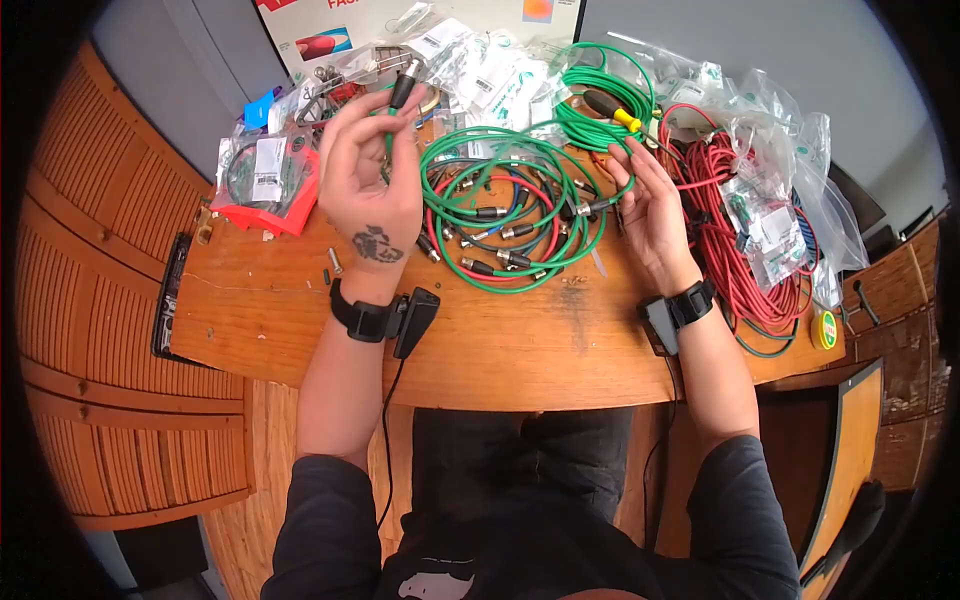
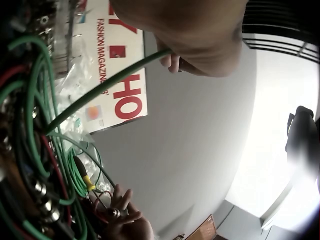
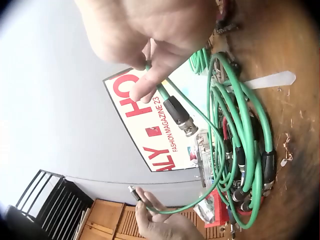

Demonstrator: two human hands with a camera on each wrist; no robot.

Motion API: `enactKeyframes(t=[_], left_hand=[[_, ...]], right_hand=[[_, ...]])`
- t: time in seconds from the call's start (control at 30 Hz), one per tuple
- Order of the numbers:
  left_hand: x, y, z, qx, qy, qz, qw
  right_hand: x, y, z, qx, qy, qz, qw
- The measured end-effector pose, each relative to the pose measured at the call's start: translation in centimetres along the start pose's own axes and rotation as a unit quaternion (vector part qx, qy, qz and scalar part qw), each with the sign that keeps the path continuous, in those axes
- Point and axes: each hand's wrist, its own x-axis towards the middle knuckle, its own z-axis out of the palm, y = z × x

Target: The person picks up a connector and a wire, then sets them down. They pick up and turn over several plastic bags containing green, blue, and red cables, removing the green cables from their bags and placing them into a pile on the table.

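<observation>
My left hand (image 1: 372,185) is raised over the table and pinches a green coaxial cable just below its black-sleeved BNC connector (image 1: 404,86), metal end upward. To the right, my right hand (image 1: 657,215) holds a green cable near another BNC connector (image 3: 177,114), which sticks out beyond the fingers. Between the hands lies a loose coil of green cables (image 1: 520,290), with red and black cables and several more BNC connectors inside it. In the right wrist view, cable runs from the coil to the left hand's fingers (image 3: 142,216).
Behind are a tied green cable bundle (image 1: 600,135), a yellow-and-black screwdriver (image 1: 612,110) and clear plastic bags (image 1: 500,75). A red cable bundle (image 1: 735,255) lies right, near a small yellow tin (image 1: 824,330). At left, a bagged cable (image 1: 262,175) sits on a red bin (image 1: 290,215).
</observation>
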Motion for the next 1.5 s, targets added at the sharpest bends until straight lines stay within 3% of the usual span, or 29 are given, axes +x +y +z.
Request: enactKeyframes(t=[0.07, 0.13, 0.2, 0.23, 0.27, 0.3, 0.33, 0.37, 0.4, 0.43, 0.47, 0.5, 0.57, 0.6, 0.67, 0.7, 0.77, 0.8, 0.87, 0.93, 1.03, 1.07, 1.13, 1.27, 1.33, 1.37, 1.43, 1.5], left_hand=[[0.7, 1.4, 0.1, 0.089, 0.003, 0.112, 0.990], [1.0, 2.2, 0.6, 0.036, 0.025, 0.097, 0.994], [1.3, 1.2, -0.5, 0.260, -0.168, 0.188, 0.932], [1.0, 0.0, -0.5, 0.242, -0.221, 0.156, 0.932], [0.3, -0.7, -0.8, 0.245, -0.220, 0.156, 0.931], [-0.4, -1.2, -1.1, 0.200, -0.350, 0.046, 0.914], [-0.6, -1.3, -1.2, 0.147, -0.469, -0.066, 0.869], [-0.6, -1.3, -1.3, 0.149, -0.467, -0.068, 0.869], [-0.7, -1.3, -1.3, 0.113, -0.505, -0.138, 0.844], [-0.6, -1.0, -1.2, 0.076, -0.538, -0.209, 0.813], [-0.4, -0.6, -1.1, 0.081, -0.535, -0.211, 0.814], [-0.2, -0.1, -0.8, 0.148, -0.445, -0.224, 0.854], [-0.2, -1.8, -1.4, 0.209, -0.261, -0.199, 0.921], [-0.3, -3.7, -2.4, 0.260, -0.153, -0.104, 0.948], [1.2, -5.2, -5.4, 0.490, -0.086, -0.017, 0.867], [1.6, -5.8, -7.1, 0.589, -0.057, 0.044, 0.805], [1.9, -5.8, -9.0, 0.712, 0.008, -0.002, 0.702], [1.9, -5.9, -9.9, 0.713, 0.008, -0.002, 0.701], [1.9, -6.5, -11.6, 0.783, -0.011, -0.178, 0.596], [1.7, -7.3, -13.1, 0.791, 0.000, -0.143, 0.595], [2.4, -7.3, -13.2, 0.697, 0.073, -0.066, 0.711], [2.7, -7.1, -12.9, 0.695, 0.072, -0.066, 0.712], [2.9, -6.9, -12.6, 0.648, 0.107, -0.022, 0.754], [3.4, -5.8, -11.5, 0.587, 0.076, -0.023, 0.806], [4.1, -4.2, -9.3, 0.426, 0.183, -0.033, 0.885], [4.0, -3.0, -7.5, 0.327, 0.181, -0.027, 0.927], [3.0, -1.1, -4.2, 0.230, 0.121, -0.041, 0.965], [0.8, 0.9, -0.4, 0.190, -0.078, 0.100, 0.974]], right_hand=[[0.0, -0.1, 0.2, 0.014, 0.009, -0.013, 1.000], [0.0, -0.1, 0.4, 0.012, 0.030, -0.020, 0.999], [-0.1, 0.2, 0.0, -0.066, 0.025, -0.012, 0.997], [0.0, 0.3, -0.1, -0.141, 0.015, -0.006, 0.990], [0.0, 0.3, 0.1, -0.140, 0.011, -0.004, 0.990], [-0.2, 0.4, 0.3, -0.230, 0.022, -0.006, 0.973], [-0.4, 0.4, 0.4, -0.318, 0.033, -0.008, 0.948], [-0.3, 0.6, 0.3, -0.378, 0.055, -0.034, 0.924], [-0.3, 0.6, 0.2, -0.378, 0.051, -0.033, 0.924], [-0.3, 0.6, 0.0, -0.490, 0.066, -0.080, 0.866], [-0.2, 0.6, -0.3, -0.593, 0.078, -0.126, 0.792], [0.2, 1.0, -1.0, -0.613, 0.048, -0.235, 0.753], [0.5, 1.4, -1.7, -0.593, 0.042, -0.222, 0.773], [0.5, 1.4, -1.8, -0.575, 0.039, -0.209, 0.790], [0.3, 1.4, -1.4, -0.569, 0.043, -0.210, 0.794], [0.1, 1.3, -1.3, -0.562, 0.042, -0.194, 0.803], [0.1, 1.3, -1.2, -0.552, 0.041, -0.179, 0.813], [0.0, 1.5, -1.1, -0.542, 0.035, -0.180, 0.820], [0.0, 1.6, -1.0, -0.531, 0.029, -0.180, 0.828], [-0.2, 1.8, -0.8, -0.537, 0.008, -0.193, 0.821], [-0.6, 1.5, -0.2, -0.508, -0.010, -0.197, 0.838], [-0.6, 1.6, -0.1, -0.509, -0.008, -0.196, 0.838], [-0.7, 1.7, 0.0, -0.480, -0.025, -0.197, 0.854], [-0.7, 1.9, 0.1, -0.444, -0.042, -0.193, 0.874], [-1.3, 0.9, 0.5, -0.342, -0.082, -0.024, 0.936], [-1.4, 0.8, 0.8, -0.257, -0.135, 0.010, 0.957], [-1.7, 0.7, 1.8, -0.097, -0.247, 0.101, 0.959], [-2.6, 0.4, 3.5, 0.112, -0.306, 0.236, 0.915]])
